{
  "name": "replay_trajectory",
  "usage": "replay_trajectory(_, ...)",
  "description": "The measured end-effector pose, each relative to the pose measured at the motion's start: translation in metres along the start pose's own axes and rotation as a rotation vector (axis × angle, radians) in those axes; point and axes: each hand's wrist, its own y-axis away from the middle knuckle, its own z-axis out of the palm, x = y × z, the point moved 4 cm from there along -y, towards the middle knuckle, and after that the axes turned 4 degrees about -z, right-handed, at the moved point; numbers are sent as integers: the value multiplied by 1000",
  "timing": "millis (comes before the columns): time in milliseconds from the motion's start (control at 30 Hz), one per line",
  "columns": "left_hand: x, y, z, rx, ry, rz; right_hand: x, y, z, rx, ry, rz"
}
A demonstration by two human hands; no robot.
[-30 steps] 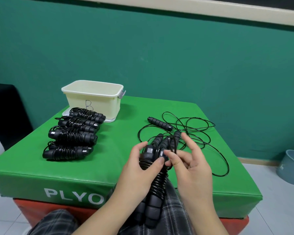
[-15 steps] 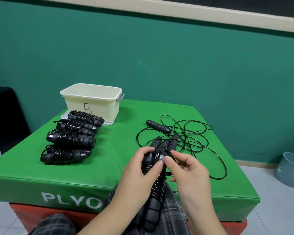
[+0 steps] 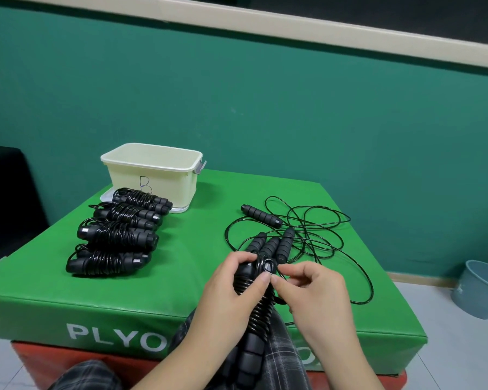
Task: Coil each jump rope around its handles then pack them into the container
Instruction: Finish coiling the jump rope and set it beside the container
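Bright, even, diffuse light from overhead; no harsh shadows, only soft dark patches under the coiled ropes (image 3: 116, 235) and beside the container (image 3: 152, 175). Mild specular glints on the glossy cord coils and the green pad (image 3: 68, 291) top. Strong wide-angle barrel distortion: wall trim (image 3: 293, 26) bows and tilts, corners stretch. Focus decent throughout, slight softness and compression smear on the wall and near-edge areas.
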Motion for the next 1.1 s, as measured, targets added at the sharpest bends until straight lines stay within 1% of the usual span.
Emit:
replay_trajectory(267,-8,-2,-1,-24,11,7,-14,-13,-6,-277,32,26)
replay_trajectory(367,-10,-3,-1,-27,11,-1,-17,-18,-6,-338,58,5)
replay_trajectory(467,-11,-3,-1,-37,-10,28,-22,-20,-3,-370,88,-27)
replay_trajectory(567,-12,-5,-1,-44,-67,67,-21,-21,3,-318,92,-63)
replay_trajectory(733,-14,-7,-4,-18,-77,75,-13,-9,12,-98,13,-122)
replay_trajectory(800,-13,-7,-4,-2,-69,64,-11,-6,13,-87,24,-149)
replay_trajectory(967,-17,-11,-5,31,9,12,-8,-4,14,-129,191,-283)
replay_trajectory(1100,-17,-13,-4,-9,-51,35,-1,-3,6,-22,36,-231)
